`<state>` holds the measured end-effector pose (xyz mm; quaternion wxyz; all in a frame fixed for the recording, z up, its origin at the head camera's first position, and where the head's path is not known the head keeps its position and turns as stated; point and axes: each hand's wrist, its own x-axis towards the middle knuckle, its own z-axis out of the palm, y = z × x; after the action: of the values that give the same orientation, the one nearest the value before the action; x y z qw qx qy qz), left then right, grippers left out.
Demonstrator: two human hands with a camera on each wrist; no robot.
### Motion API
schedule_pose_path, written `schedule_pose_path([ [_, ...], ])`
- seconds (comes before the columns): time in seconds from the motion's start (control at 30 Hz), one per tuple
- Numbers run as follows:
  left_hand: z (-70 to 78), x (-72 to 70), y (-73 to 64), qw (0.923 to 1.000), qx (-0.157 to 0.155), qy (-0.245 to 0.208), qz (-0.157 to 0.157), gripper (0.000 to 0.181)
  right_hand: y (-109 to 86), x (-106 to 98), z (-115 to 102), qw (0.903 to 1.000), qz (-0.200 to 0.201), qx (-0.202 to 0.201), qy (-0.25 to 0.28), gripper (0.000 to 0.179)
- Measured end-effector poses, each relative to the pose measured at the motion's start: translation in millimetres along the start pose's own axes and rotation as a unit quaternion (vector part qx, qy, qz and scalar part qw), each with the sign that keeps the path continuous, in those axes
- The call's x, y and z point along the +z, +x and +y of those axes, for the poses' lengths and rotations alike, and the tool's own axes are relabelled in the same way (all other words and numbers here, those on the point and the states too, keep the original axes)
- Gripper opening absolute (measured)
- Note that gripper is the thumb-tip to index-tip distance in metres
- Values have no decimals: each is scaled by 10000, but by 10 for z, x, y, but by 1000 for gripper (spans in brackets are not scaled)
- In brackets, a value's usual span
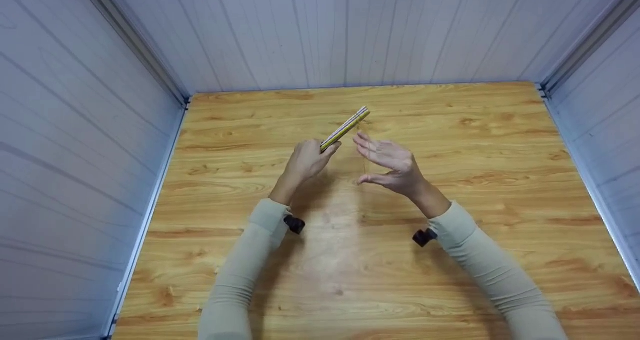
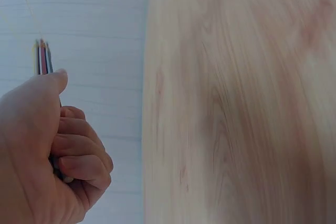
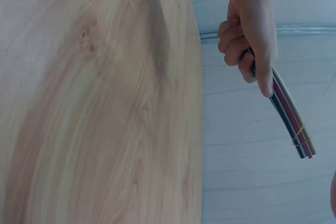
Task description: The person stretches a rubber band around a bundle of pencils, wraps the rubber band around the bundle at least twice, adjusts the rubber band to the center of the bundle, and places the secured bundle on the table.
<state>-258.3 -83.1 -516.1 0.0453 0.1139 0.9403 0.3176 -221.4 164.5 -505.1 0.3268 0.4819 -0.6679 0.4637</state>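
My left hand [image 1: 307, 161] grips a bundle of pencils [image 1: 346, 130], which points up and to the right, away from me. Yellow and striped barrels show in the head view; in the right wrist view dark, red and pale ones [image 3: 287, 109] stick out past the thumb. A thin rubber band [image 3: 300, 136] crosses the bundle near its free end. Beside that end, my right hand [image 1: 392, 164] has its thumb and fingers spread apart, fairly straight, with a thin strand of the band stretched between them. Only slivers of this hand show in the wrist views.
Both hands are above a wood-grain table [image 1: 340, 280]. Pale panelled walls [image 1: 320, 35] enclose it at the back, left and right. Each wrist carries a small black camera [image 1: 295, 224] on a light sleeve [image 1: 240, 280].
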Motion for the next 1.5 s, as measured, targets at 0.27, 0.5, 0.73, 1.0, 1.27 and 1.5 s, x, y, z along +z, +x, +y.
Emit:
schedule_pose_path([
  [0.27, 125, 77, -20, 9963, -36, -638, 574, 55, -38, 10, 23, 9981, 507, 350, -14, 82],
  [0.5, 182, 159, -53, 9891, 238, -577, 1334, 54, -80, -17, 44, 9896, 935, 1059, 277, 95],
  [0.73, 192, 169, -82, 9777, 578, -285, 1997, 54, -72, -37, 29, 9733, 1321, 1726, 743, 113],
  [1.0, 134, 130, -106, 9534, 1152, 277, 2776, 49, -69, -73, 47, 9550, 1629, 2185, 1173, 111],
  [1.27, 31, -1, -107, 8978, 2343, 1442, 3438, 42, -50, -156, 88, 9487, 1528, 2291, 1556, 92],
  [1.5, -30, -213, -102, 8386, 3159, 2464, 3691, 49, -71, -276, 60, 9371, 1247, 2952, 1382, 106],
])
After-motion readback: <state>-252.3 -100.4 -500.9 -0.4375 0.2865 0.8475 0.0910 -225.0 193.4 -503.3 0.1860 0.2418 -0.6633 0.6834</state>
